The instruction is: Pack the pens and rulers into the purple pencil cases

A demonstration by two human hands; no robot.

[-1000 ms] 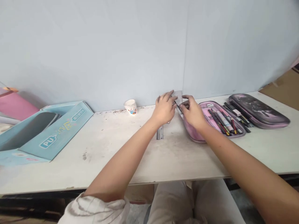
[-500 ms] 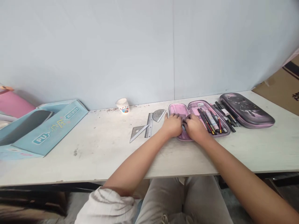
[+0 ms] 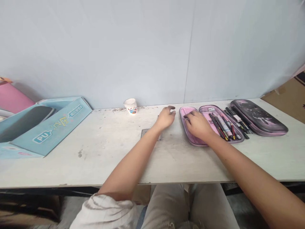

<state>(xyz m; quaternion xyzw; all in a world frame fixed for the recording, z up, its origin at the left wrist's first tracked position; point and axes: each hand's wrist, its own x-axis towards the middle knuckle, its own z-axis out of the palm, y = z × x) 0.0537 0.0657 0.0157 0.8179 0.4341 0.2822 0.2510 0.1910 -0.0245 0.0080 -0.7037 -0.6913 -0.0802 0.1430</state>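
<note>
My left hand [image 3: 166, 118] hovers over the table left of the open pencil case [image 3: 195, 143], its fingers apart and nothing seen in them. Beneath that hand and forearm lie flat drawing tools, mostly hidden; a corner of a set square [image 3: 144, 132] shows. My right hand [image 3: 197, 124] rests over the pink left half of the case, fingers spread, with the fingertips partly out of sight against the lining. Several pens and pencils [image 3: 222, 125] lie in the case's right half.
A closed dark pencil case [image 3: 259, 117] lies at the right, with more pens [image 3: 238, 122] beside it. A paper cup [image 3: 131, 106] stands by the wall. At the far left is a light-blue box [image 3: 52, 130]; a cardboard box [image 3: 288, 98] is at the far right.
My left hand has left the pencil case and moved left over the drawing tools. My right hand has shifted slightly left across the case, its fingers more spread. The view has turned a little.
</note>
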